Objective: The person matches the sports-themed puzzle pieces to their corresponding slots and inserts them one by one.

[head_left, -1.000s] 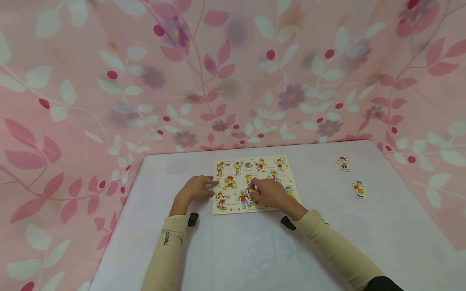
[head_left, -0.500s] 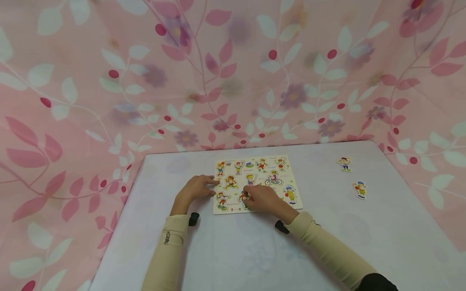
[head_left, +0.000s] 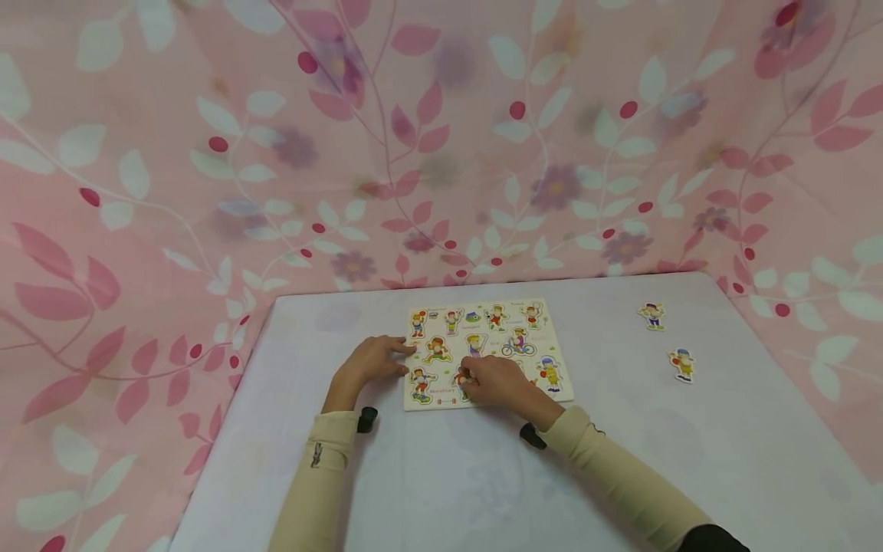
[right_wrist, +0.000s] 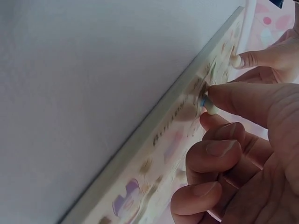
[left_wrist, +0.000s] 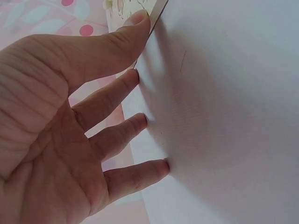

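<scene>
A cream puzzle board [head_left: 562, 394] with several colourful sports figures lies on the table. My right hand [head_left: 497, 381] is over its lower middle, pinching a small pale knob [right_wrist: 211, 108] between thumb and index finger. That knob belongs to a puzzle piece [head_left: 459, 379] with a red-shirted figure, mostly covered by the fingers. The other fingers are curled beside it. My left hand [head_left: 372, 359] is at the board's left edge; in the left wrist view its thumb rests on the board's rim, while the other fingers extend to the white cloth.
Two loose figure pieces lie to the right of the board: a purple-capped one [head_left: 652, 316] farther back and a blue-capped one [head_left: 682, 366] nearer. A white cloth [head_left: 441, 491] covers the table. Behind it hangs a pink floral curtain [head_left: 441, 153].
My right hand has moved left and slightly toward me, uncovering the cyclist and blue-capped figures on the board, then stayed nearly still. My left hand has kept its place at the edge.
</scene>
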Demonstrator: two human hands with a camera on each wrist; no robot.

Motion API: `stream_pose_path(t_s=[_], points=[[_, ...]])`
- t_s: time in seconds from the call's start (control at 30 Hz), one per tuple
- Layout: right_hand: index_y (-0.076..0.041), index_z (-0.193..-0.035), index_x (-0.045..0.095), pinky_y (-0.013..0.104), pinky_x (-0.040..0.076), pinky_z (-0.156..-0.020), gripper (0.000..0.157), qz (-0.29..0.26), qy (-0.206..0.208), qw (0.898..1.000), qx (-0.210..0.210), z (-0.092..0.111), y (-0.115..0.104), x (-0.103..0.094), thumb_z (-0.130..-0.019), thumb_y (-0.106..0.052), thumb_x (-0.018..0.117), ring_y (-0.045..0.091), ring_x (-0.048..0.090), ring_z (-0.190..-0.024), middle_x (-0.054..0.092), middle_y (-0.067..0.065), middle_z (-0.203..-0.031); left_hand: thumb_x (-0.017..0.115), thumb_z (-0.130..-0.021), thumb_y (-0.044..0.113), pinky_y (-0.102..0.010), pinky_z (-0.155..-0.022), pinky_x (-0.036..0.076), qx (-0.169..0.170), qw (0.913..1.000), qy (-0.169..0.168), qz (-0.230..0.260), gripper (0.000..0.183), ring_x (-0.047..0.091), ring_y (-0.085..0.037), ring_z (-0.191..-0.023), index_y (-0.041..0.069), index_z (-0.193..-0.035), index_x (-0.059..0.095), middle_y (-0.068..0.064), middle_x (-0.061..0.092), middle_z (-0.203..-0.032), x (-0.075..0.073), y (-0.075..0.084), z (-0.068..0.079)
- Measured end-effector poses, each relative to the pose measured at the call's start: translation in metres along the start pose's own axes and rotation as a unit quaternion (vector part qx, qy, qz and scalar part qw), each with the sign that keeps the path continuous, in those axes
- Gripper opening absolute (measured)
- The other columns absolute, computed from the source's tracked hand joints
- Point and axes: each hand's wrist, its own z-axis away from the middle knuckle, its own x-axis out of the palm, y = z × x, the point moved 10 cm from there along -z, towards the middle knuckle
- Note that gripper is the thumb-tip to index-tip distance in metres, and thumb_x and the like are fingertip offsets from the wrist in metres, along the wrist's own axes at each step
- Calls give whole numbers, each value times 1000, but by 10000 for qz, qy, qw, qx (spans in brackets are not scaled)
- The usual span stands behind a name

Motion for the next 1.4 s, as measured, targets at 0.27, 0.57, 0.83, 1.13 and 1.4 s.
stream_pose_path(t_s=[0.27,0.57,0.83,1.13,1.4], points=[[-19,-101,64,27,33,-48,15,-51,178,9996,212,11,5,-16,-91,-29,69,10,44,-55,50,-8,-62,80,-83,21,-52,-110,33,57,10000,29,-35,46,44,-37,-134,17,-127,69,-10,54,-142,-1,1,2],[-18,-108,65,27,33,-47,20,-114,523,9975,466,42,35,-42,-92,-28,69,9,44,-54,49,-9,-62,81,-82,22,-52,-109,34,8,10000,-18,-85,47,45,-36,-134,18,-127,69,-9,54,-142,1,3,2],[-12,-114,64,27,33,-44,26,-168,913,9932,706,72,77,-73,-92,-26,70,11,42,-50,48,-7,-61,81,-82,22,-52,-110,33,-57,9999,17,-92,47,44,-36,-134,18,-127,69,-8,54,-143,1,1,1],[-11,-114,62,29,36,-46,27,-222,918,9874,1267,90,124,-89,-93,-26,69,15,44,-53,50,-1,-65,81,-82,22,-51,-110,34,-82,9999,40,-92,47,44,-35,-134,19,-127,69,-7,54,-143,1,-1,1],[-9,-115,61,30,38,-47,27,-229,952,9813,1660,106,160,-102,-94,-25,67,17,46,-57,53,2,-70,81,-82,21,-52,-110,34,39,10000,43,-78,47,45,-36,-134,17,-127,69,-9,55,-142,0,2,2]])
